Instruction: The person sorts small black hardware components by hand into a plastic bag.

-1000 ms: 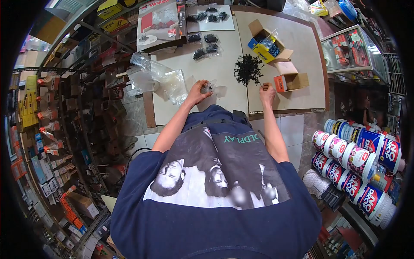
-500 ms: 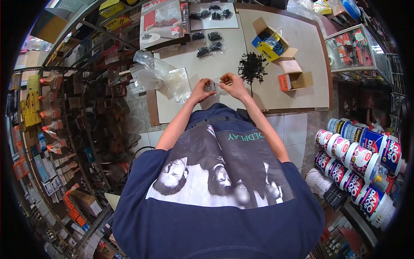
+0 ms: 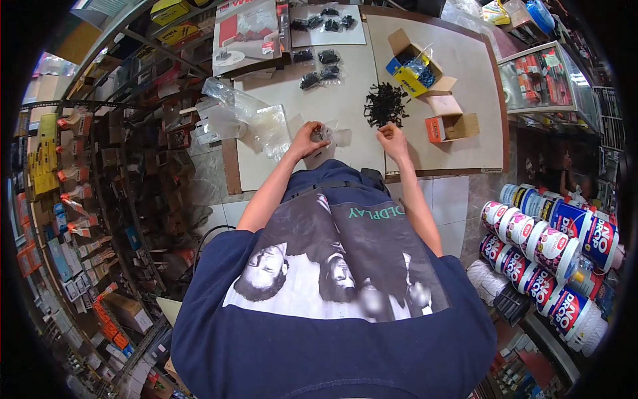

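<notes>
A small clear plastic bag (image 3: 328, 130) is gripped between the thumb and fingers of my left hand (image 3: 307, 141); a few dark bits show in or behind it. My right hand (image 3: 394, 142) is at the near edge of a heap of small black screw-like pieces (image 3: 385, 103). Its fingers are pinched together, and whatever lies between them is too small to make out. Left of my left hand lies a stack of clear plastic bags (image 3: 271, 126). Several filled bags of black pieces (image 3: 328, 57) rest farther back on the table (image 3: 445, 66).
A yellow and blue box (image 3: 413, 74) with a bag inside stands open behind the heap. Right of it is an open orange and brown box (image 3: 452, 126). A large printed box (image 3: 247, 36) sits at the back left. Paint tubs (image 3: 555, 249) are stacked at the right, shelves (image 3: 100, 199) at the left.
My right hand has left the bag and moved right to the near edge of the black heap. My left hand stays in place holding the bag.
</notes>
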A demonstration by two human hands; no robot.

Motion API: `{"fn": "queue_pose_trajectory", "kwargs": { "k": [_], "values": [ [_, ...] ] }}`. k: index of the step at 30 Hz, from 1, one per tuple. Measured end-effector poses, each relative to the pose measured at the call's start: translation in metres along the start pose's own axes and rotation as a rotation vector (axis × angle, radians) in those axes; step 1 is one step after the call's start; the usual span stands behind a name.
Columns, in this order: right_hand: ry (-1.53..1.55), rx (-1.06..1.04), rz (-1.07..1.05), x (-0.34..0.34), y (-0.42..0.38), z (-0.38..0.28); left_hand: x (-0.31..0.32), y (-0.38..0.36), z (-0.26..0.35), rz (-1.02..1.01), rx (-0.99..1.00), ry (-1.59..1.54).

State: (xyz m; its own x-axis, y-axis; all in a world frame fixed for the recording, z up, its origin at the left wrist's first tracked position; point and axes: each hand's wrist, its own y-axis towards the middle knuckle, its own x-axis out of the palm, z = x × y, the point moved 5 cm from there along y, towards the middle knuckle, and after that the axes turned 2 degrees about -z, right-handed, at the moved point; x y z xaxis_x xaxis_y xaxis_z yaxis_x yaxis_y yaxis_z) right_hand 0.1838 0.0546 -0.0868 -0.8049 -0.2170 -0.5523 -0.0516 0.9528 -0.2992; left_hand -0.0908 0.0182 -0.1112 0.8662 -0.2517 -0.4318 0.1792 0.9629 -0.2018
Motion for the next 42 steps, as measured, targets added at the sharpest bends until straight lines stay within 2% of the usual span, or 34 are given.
{"fn": "queue_pose_trajectory", "kwargs": {
  "k": [1, 4, 9, 11, 12, 13, 15, 17, 19, 23, 26, 28, 29, 31, 33, 35, 36, 39, 41, 42],
  "values": [
    [-0.001, 0.002, -0.001, 0.004, -0.004, 0.001, 0.001, 0.0, -0.001, -0.004, -0.009, -0.005],
    [0.005, -0.07, -0.231, 0.033, -0.017, -0.005, 0.002, 0.001, -0.003, 0.009, -0.01, 0.012],
    [-0.061, -0.136, -0.401, 0.059, -0.025, -0.031, -0.001, 0.0, -0.001, -0.017, -0.045, -0.033],
    [-0.121, -0.375, -0.55, 0.075, -0.031, -0.052, -0.003, -0.001, 0.001, -0.015, -0.064, -0.083],
    [-0.167, -0.412, -0.619, 0.078, -0.036, -0.071, -0.006, 0.0, 0.001, 0.029, -0.097, -0.073],
    [-0.168, -0.414, -0.624, 0.086, -0.036, -0.076, -0.01, -0.001, 0.0, 0.074, -0.132, -0.063],
    [-0.223, -0.641, -0.68, 0.105, -0.038, -0.093, -0.018, -0.004, 0.005, 0.125, -0.092, -0.043],
    [-0.23, -0.686, -0.696, 0.123, -0.034, -0.098, -0.029, -0.01, 0.01, 0.186, -0.059, -0.021],
    [-0.377, -0.772, -0.718, 0.148, -0.029, -0.09, -0.039, -0.02, 0.015, 0.254, -0.033, 0.08],
    [-0.347, -0.879, -0.721, 0.156, -0.023, -0.076, -0.049, -0.03, 0.009, 0.351, -0.092, 0.049],
    [-0.316, -0.839, -0.687, 0.14, -0.019, -0.068, -0.049, -0.031, 0.009, 0.386, -0.077, 0.021],
    [-0.094, -0.481, -0.601, 0.121, -0.002, -0.053, -0.046, -0.026, 0.007, 0.363, -0.074, 0.023],
    [-0.097, -0.483, -0.597, 0.114, 0.001, -0.05, -0.044, -0.023, 0.007, 0.365, -0.068, 0.022],
    [0.07, -0.181, -0.28, 0.081, 0.016, -0.045, -0.038, -0.017, 0.009, 0.302, -0.047, 0.039],
    [0.104, -0.171, -0.213, 0.067, 0.022, -0.058, -0.032, -0.011, 0.015, 0.264, -0.029, 0.043],
    [0.3, -0.215, -0.152, 0.057, 0.02, -0.085, -0.026, -0.006, 0.02, 0.214, -0.01, 0.048],
    [0.33, -0.245, -0.183, 0.059, 0.019, -0.094, -0.023, -0.004, 0.022, 0.198, 0.016, 0.059],
    [0.271, -0.23, -0.226, 0.065, 0.01, -0.118, -0.017, 0.001, 0.028, 0.152, 0.057, 0.068],
    [0.196, -0.228, -0.168, 0.062, 0.002, -0.124, -0.016, 0.001, 0.031, 0.132, 0.067, 0.066],
    [0.141, -0.158, -0.113, 0.063, 0.003, -0.116, -0.015, 0.001, 0.03, 0.106, 0.066, 0.057]
  ]
}}
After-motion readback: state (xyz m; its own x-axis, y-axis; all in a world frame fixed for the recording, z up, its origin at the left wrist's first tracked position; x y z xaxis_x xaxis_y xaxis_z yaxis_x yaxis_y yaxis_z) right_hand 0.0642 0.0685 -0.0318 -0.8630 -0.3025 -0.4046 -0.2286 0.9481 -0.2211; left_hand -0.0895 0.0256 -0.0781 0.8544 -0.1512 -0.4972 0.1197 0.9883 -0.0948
